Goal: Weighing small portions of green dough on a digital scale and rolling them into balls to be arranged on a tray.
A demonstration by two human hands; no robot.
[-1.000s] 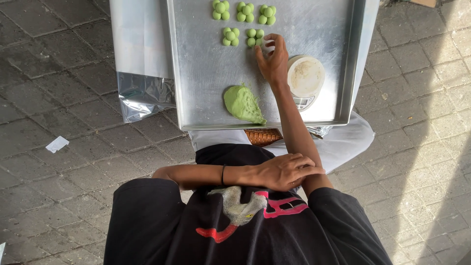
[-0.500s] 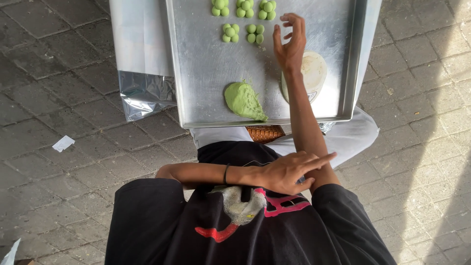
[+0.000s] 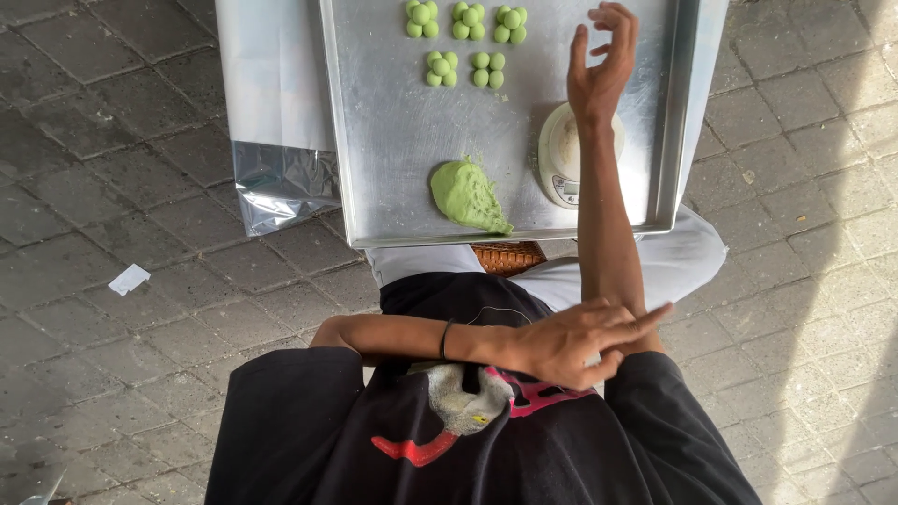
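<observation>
Upper right of the frame: right hand (image 3: 599, 70) hovering over the metal tray (image 3: 393, 140), fingers curled loosely and spread apart, palm empty, gripping nothing. Sitting directly beneath that wrist: small round kitchen scale (image 3: 559, 159), white, partly hidden by the forearm, lying on the right half of the tray.

Lower centre of the frame: left hand (image 3: 571, 341) crossing the body and resting against the right arm near the elbow, fingers extended and slightly splayed, holding nothing. Dark band (image 3: 445, 339) circling the left wrist.

Centre of the frame, near the tray's front edge: lump of green dough (image 3: 466, 194), irregular, lying to the left of the scale and well apart from the right hand.

Top centre of the frame: small green dough balls (image 3: 463, 42) lying in clusters of three or four, forming two rows, three clusters above and two below, to the left of the right hand and not touching it.

Left of the tray: silver foil bag (image 3: 281, 178) showing from under it, resting on the grey paved ground (image 3: 112, 140).

Left edge, on the paving: small white scrap of paper (image 3: 129, 279).

Bottom of the frame: black shirt (image 3: 309, 430) with a red and white print.
</observation>
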